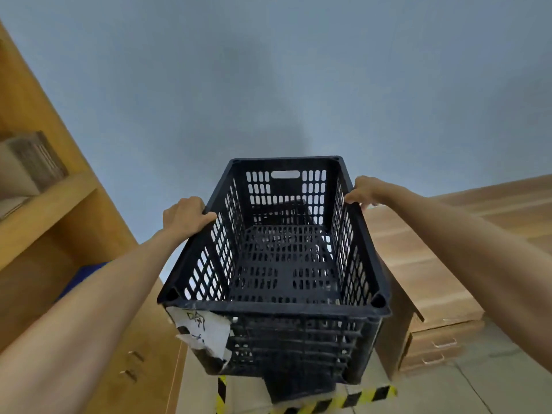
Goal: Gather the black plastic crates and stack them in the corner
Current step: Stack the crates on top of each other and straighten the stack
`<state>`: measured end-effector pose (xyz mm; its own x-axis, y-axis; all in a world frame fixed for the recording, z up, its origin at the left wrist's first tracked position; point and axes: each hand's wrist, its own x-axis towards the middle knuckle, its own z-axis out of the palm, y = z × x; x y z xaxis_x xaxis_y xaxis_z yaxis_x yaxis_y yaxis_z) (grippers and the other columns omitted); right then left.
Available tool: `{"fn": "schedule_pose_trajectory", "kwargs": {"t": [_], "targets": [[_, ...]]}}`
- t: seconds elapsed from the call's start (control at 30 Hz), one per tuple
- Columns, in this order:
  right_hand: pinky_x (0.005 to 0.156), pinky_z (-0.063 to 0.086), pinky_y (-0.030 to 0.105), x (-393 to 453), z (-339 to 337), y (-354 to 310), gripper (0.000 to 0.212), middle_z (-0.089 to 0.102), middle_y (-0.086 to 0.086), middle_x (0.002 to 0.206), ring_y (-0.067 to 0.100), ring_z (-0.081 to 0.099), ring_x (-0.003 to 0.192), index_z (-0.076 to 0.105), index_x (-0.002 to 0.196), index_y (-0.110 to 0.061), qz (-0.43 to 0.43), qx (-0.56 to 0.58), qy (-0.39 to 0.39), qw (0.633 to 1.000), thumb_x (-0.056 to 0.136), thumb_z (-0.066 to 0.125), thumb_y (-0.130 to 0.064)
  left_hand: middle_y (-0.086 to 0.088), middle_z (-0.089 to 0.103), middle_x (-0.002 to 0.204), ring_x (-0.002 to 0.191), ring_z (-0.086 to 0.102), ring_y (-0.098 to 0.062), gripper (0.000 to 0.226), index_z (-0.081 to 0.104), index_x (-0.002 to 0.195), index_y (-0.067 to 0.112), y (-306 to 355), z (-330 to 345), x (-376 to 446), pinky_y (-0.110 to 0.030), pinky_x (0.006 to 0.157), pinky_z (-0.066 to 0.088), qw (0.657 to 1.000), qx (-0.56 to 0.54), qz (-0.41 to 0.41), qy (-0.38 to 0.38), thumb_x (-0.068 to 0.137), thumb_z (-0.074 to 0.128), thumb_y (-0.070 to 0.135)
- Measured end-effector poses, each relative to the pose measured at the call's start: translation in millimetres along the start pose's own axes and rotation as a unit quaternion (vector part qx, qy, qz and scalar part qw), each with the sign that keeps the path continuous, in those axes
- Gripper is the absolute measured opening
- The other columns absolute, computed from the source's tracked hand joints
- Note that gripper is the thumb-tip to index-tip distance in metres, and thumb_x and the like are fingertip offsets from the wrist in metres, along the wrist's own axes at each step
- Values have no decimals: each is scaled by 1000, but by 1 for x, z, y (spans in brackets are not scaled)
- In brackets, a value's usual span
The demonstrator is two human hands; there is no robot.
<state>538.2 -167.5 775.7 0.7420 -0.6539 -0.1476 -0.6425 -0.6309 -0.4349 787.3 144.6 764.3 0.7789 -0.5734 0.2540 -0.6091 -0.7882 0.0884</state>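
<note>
A black perforated plastic crate [283,264] fills the middle of the head view, open side up and with nothing inside. It sits on top of a stack of more black crates [298,348], whose rims show below its near edge. My left hand [185,215] grips the crate's left long rim, thumb hooked over the edge. My right hand [366,191] holds the right long rim near the far end. A torn white paper label [203,330] with black scribbles hangs on the near left corner of the stack.
A wooden shelf unit [44,210] with boxes stands on the left, a wooden desk [418,264] with drawers on the right. A grey-blue wall [268,85] is straight ahead. Yellow-and-black hazard tape [343,400] marks the floor under the stack.
</note>
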Motion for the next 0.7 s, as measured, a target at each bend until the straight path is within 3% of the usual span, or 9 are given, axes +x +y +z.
{"fn": "schedule_pose_trajectory", "kwargs": {"t": [0.27,0.53,0.7], "targets": [[33,27,18,101,-1,-26,24,61,11,62,15,36,36,47,67,-6,5,-8,-9,1000,89,54,-14,-2,58,66,60,54,-22,29,61,77,11,-11,23,103,-24,50,29,1000,14,-2,-6,81,58,40],[45,33,24,213,-1,-43,29,50,7,60,19,46,53,45,63,-7,-36,-2,4,999,89,52,-15,-2,56,72,69,54,-26,27,55,84,11,-9,62,170,-30,59,35,997,35,-62,-12,88,52,38],[64,41,30,269,-3,-37,18,54,11,78,29,54,79,52,88,-2,-64,47,14,997,91,52,-20,1,49,69,63,48,-21,23,52,86,11,1,89,197,-30,54,30,994,26,-103,5,89,48,34]]}}
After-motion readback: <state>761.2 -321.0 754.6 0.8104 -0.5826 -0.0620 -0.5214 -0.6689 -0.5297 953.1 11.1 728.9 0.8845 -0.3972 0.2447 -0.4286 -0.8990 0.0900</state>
